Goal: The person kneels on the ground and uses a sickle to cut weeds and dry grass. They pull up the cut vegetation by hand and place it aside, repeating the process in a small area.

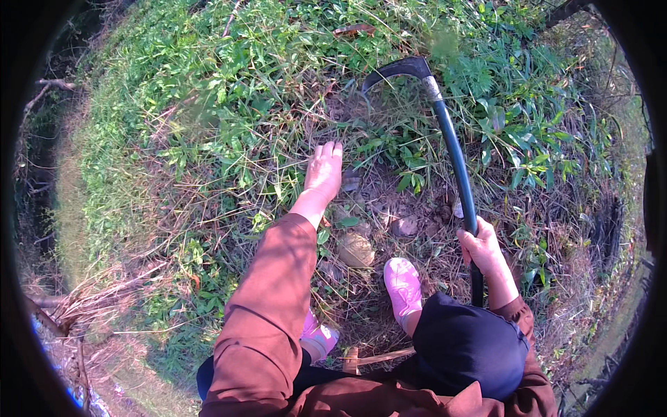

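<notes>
My right hand is closed around the long dark handle of a sickle. The curved blade lies over the weeds at the upper middle, its tip towards the left. My left hand reaches forward, palm down, at the edge of the grass and green weeds. Its fingers are close together, and their tips are against thin stems; whether they pinch any cannot be told. Bare soil with dry stalks shows just right of this hand.
A rounded stone and a smaller stone lie in front of my pink shoes. A heap of dry stalks and branches is at the lower left. Another branch is at the upper right.
</notes>
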`<state>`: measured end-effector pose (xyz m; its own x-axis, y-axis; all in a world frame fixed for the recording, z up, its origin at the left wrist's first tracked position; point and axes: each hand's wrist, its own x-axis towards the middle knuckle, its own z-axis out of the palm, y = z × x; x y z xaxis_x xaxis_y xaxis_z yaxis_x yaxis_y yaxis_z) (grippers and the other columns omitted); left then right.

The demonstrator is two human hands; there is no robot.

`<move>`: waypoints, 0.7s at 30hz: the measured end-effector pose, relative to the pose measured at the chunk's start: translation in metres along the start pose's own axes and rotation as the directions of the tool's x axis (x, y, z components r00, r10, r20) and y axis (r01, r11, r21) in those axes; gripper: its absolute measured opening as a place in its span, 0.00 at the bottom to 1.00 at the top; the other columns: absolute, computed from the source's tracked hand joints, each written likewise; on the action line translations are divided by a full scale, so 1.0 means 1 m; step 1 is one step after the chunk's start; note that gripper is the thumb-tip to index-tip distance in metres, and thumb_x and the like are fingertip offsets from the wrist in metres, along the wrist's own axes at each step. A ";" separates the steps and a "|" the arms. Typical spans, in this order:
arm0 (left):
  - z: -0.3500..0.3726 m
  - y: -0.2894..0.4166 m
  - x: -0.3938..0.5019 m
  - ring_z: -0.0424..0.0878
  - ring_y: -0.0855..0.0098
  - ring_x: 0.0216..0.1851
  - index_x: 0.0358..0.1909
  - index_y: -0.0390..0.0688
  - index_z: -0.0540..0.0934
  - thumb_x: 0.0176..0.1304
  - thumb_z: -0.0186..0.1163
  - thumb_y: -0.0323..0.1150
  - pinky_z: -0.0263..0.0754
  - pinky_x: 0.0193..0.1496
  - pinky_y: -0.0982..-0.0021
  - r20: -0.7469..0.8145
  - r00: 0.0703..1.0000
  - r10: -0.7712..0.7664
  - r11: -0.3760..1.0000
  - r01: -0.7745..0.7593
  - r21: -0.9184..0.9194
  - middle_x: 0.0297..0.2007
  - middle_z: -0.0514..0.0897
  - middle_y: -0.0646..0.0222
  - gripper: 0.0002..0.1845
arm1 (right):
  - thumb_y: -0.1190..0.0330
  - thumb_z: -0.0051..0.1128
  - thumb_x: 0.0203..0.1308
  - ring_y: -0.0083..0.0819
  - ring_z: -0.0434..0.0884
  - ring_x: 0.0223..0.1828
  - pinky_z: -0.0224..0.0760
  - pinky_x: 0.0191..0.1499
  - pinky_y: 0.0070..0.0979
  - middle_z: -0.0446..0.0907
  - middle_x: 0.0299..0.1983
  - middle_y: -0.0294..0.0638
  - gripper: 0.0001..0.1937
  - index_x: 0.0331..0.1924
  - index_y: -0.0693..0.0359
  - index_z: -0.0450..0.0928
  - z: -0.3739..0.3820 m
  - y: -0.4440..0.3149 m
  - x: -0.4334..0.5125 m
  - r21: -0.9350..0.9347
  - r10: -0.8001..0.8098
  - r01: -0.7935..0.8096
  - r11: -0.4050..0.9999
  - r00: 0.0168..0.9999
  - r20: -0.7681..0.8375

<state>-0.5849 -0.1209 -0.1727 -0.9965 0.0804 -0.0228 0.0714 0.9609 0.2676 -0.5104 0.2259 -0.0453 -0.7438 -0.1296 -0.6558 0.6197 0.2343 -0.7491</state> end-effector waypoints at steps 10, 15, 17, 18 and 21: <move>-0.003 0.013 -0.013 0.68 0.57 0.55 0.54 0.38 0.69 0.53 0.55 0.25 0.66 0.56 0.60 -0.043 0.996 -0.078 0.997 0.077 -0.024 0.52 0.70 0.58 0.23 | 0.74 0.53 0.56 0.17 0.66 0.10 0.58 0.11 0.17 0.68 0.15 0.30 0.06 0.33 0.61 0.66 -0.004 0.026 -0.017 -0.033 0.286 -0.284 0.958 0.953 0.101; -0.001 0.005 -0.026 0.68 0.55 0.54 0.52 0.37 0.69 0.57 0.56 0.29 0.65 0.57 0.59 -0.322 0.941 -0.104 0.976 0.035 -0.214 0.53 0.70 0.56 0.20 | 0.75 0.53 0.55 0.19 0.66 0.10 0.60 0.13 0.18 0.68 0.15 0.32 0.06 0.31 0.61 0.65 0.005 0.037 -0.019 0.123 0.160 -0.173 0.977 0.981 0.108; -0.004 -0.002 -0.023 0.68 0.55 0.53 0.49 0.39 0.71 0.57 0.55 0.29 0.65 0.57 0.59 -0.269 0.911 -0.312 0.920 0.220 -0.323 0.51 0.72 0.58 0.17 | 0.75 0.53 0.55 0.19 0.66 0.09 0.60 0.13 0.18 0.68 0.14 0.32 0.06 0.31 0.61 0.65 0.007 0.033 -0.010 0.068 0.088 -0.090 0.994 0.996 0.031; -0.006 -0.007 -0.020 0.69 0.56 0.53 0.48 0.40 0.72 0.58 0.53 0.29 0.66 0.56 0.59 -0.290 0.899 -0.327 0.931 0.255 -0.261 0.50 0.73 0.59 0.15 | 0.75 0.52 0.55 0.19 0.66 0.09 0.60 0.12 0.18 0.69 0.14 0.32 0.06 0.31 0.61 0.65 0.007 0.030 -0.008 0.125 0.051 -0.055 0.991 0.998 0.033; -0.017 -0.028 -0.007 0.69 0.62 0.53 0.46 0.45 0.76 0.59 0.48 0.31 0.65 0.55 0.58 -0.198 0.929 -0.313 0.949 0.312 -0.036 0.46 0.79 0.68 0.14 | 0.74 0.51 0.55 0.20 0.66 0.09 0.60 0.12 0.17 0.67 0.14 0.32 0.05 0.30 0.61 0.65 0.002 0.021 -0.001 0.163 0.011 -0.010 0.987 1.000 -0.007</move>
<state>-0.5808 -0.1528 -0.1635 -0.9566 -0.2785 0.0858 -0.2448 0.9277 0.2818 -0.4959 0.2292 -0.0605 -0.7383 -0.1206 -0.6636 0.6596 0.0759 -0.7478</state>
